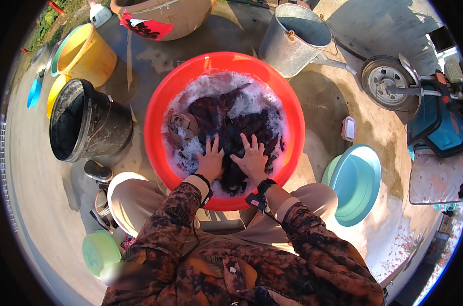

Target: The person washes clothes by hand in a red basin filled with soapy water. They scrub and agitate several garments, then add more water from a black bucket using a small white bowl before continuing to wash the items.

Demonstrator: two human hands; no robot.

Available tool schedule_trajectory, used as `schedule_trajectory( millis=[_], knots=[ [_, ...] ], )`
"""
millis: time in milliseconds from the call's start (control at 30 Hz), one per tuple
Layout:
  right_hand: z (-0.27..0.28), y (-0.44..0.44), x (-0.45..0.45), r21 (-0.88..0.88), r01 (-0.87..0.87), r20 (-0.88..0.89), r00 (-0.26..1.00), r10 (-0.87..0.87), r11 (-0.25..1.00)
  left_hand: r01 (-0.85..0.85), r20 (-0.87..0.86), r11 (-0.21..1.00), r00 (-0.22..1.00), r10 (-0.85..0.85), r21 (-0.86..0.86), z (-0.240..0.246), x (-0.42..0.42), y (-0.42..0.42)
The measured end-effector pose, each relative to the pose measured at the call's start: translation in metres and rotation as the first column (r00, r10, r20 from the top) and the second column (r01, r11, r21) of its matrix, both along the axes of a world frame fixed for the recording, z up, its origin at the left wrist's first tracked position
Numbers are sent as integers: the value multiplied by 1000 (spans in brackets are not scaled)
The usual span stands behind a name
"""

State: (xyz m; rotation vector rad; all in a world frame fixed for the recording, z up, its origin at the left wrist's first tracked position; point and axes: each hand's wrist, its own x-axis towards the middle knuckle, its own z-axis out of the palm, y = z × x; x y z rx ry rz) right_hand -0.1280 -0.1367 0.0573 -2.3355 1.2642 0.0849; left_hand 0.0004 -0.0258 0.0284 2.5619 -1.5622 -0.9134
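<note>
Before me stands a large red plastic basin [155, 126] holding sudsy water and wet laundry. A dark, reddish-patterned cloth [231, 118] spreads across its middle, partly under white foam [243, 105]. Bunched at the basin's left side is a brownish cloth [182, 124]. My left hand [211, 160], fingers spread, rests at the near edge of the dark cloth. To its right, my right hand [251, 156] lies on the same cloth, its fingers also apart. Neither hand grips anything that I can see. Black straps circle both wrists, and a small device sits on the right one.
Left of the basin are a black bucket [111, 126] and a yellow bucket [101, 63]. A galvanized watering can [281, 49] stands at the back right. A soap bar in a pink dish [348, 129], light-blue basins [369, 187] and a wheeled vehicle [388, 82] are to the right.
</note>
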Motion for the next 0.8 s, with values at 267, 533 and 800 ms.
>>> schedule_trajectory(
  millis=[267,533,800],
  knots=[
    [-52,-32,40,-60,-172,5,985,172,983,21,40,997,999,-18,-77,-35,25,-29],
    [-85,-75,66,38,-216,-30,976,217,976,67,91,991,994,-56,-117,-59,55,-68],
    [-96,-127,90,79,-131,16,991,130,988,78,106,942,993,-46,-328,-55,95,-121]
  ],
)
